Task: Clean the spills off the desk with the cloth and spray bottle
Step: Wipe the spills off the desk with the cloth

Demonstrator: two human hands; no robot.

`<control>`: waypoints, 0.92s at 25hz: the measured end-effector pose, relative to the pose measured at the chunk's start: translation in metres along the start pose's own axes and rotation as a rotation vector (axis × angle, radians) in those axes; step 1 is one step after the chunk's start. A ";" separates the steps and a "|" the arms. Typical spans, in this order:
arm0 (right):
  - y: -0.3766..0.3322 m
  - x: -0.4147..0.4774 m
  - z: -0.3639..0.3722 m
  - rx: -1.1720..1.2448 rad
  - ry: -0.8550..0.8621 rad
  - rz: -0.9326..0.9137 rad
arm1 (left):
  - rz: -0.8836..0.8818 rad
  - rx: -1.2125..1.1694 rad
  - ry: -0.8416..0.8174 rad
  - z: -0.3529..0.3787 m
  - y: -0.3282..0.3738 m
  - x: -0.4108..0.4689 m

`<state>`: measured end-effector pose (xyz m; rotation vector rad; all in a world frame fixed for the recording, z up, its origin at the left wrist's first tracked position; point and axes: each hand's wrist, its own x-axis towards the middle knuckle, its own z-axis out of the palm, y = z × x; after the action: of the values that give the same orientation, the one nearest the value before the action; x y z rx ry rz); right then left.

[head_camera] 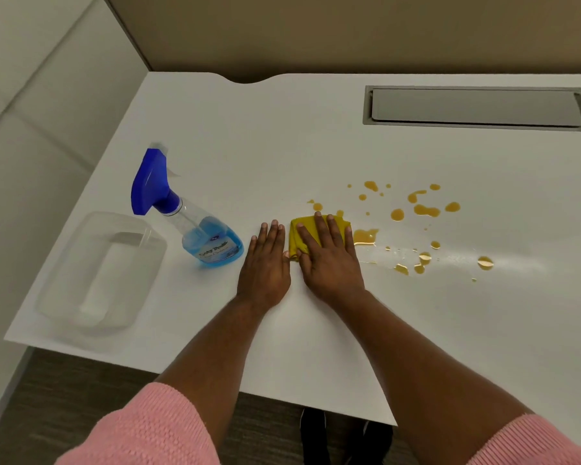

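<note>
**Cloth under right hand at edge of spill**

The right hand (329, 260) lies palm-down on a folded yellow cloth (302, 234), which rests on the white counter (282, 156). Its fingers (321, 229) are extended and slightly spread, pressing flat on the cloth and not pinching it. The cloth shows beyond the fingertips and along the hand's left side; the rest is covered by the palm.

The left hand (265, 263) lies flat on the bare counter just beside the cloth, fingers extended and close together, holding nothing. Its thumb side is touching or nearly touching the cloth's left edge — which of the two cannot be told.

The spill (423, 209) is an orange-yellow liquid in scattered drops and small puddles to the right of the cloth. The nearest puddle (364, 236) sits just beside the cloth's right edge, and a few drops lie just beyond the fingertips. A faint wet streak runs rightward near the lower drops.

The spray bottle (195, 223) stands to the left of the left hand — clear body, blue liquid, blue trigger head. A clear plastic container (98, 273) sits further left, near the counter's edge. A grey metal cover plate (477, 107) is set into the counter at the far right. Pink sleeves (155, 427) are pushed up both forearms.
</note>
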<state>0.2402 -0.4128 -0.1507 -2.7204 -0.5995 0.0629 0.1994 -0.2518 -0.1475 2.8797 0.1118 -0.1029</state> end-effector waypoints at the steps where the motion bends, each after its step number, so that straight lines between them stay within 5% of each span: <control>1: 0.002 0.007 0.000 -0.003 -0.001 -0.007 | -0.003 0.002 0.009 0.000 -0.001 0.001; 14: -0.005 0.103 -0.001 0.031 -0.077 0.021 | -0.030 0.027 0.033 0.007 -0.001 0.003; 23: 0.009 0.042 -0.005 0.037 0.009 0.028 | -0.012 0.030 0.034 0.007 -0.002 0.002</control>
<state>0.2823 -0.4044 -0.1480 -2.6918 -0.5522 0.0684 0.2009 -0.2517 -0.1552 2.9122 0.1355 -0.0587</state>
